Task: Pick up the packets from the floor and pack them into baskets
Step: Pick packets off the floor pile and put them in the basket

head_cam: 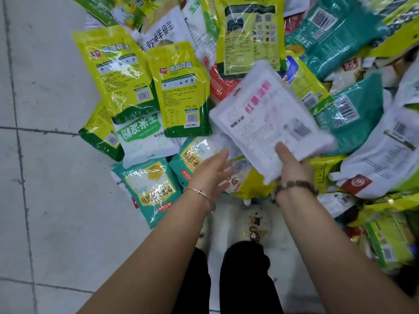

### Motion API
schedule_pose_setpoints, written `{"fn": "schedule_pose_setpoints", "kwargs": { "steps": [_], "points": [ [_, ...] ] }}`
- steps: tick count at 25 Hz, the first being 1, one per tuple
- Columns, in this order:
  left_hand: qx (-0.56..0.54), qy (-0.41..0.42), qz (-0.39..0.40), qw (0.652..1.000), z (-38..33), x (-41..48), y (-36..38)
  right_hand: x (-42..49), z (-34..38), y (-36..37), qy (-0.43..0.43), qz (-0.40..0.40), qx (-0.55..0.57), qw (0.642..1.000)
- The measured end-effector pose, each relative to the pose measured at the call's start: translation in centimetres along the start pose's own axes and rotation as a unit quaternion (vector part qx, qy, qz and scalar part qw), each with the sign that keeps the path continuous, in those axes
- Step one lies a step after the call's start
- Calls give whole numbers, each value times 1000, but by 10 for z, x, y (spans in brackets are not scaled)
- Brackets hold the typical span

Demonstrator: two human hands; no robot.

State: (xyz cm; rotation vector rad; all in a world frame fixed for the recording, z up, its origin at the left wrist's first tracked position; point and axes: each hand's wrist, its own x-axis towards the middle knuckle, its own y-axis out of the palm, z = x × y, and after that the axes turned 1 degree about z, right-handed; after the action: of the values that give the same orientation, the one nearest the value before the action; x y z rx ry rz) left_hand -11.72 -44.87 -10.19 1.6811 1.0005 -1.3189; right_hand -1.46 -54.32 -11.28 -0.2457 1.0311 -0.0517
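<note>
A heap of food packets covers the tiled floor: yellow-green ones [181, 87], teal ones [149, 189] and white ones with green print [142, 137]. My right hand [292, 164] grips the near edge of a white packet with pink print [267, 118], thumb on top, and holds it lifted and blurred above the heap. My left hand [210, 173] hovers with straight fingers over a teal packet [195, 157], holding nothing. No basket is in view.
Bare grey floor tiles [45, 177] lie to the left. More packets pile up at the right edge [385, 234]. My legs in dark trousers and light furry slippers [249, 225] stand at the bottom centre, next to the heap.
</note>
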Motion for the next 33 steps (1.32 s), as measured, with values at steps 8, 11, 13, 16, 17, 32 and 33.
{"fn": "schedule_pose_setpoints", "kwargs": {
  "steps": [8, 11, 13, 16, 17, 32, 33],
  "points": [
    [-90, 85, -78, 989, 38, -26, 3, -66, -79, -13, 71, 130, 1, 989],
    [-167, 106, -167, 966, 26, -30, -29, -60, -75, 1, 61, 81, -86, 991],
    [-158, 99, -224, 957, 16, -27, -53, -39, -67, 7, -3, -5, -169, 986],
    [-67, 112, -251, 959, 13, -22, -76, 3, -55, 27, -109, -27, -338, 935],
    [-39, 129, -248, 959, 13, -20, -80, 18, -53, 37, -126, -23, -380, 916],
    [52, 146, -212, 965, 7, -10, -92, 37, -25, 47, -105, 4, -433, 895],
    [61, 147, -205, 966, 5, -16, -91, 27, -21, 35, -111, 5, -400, 910]
  ]
}}
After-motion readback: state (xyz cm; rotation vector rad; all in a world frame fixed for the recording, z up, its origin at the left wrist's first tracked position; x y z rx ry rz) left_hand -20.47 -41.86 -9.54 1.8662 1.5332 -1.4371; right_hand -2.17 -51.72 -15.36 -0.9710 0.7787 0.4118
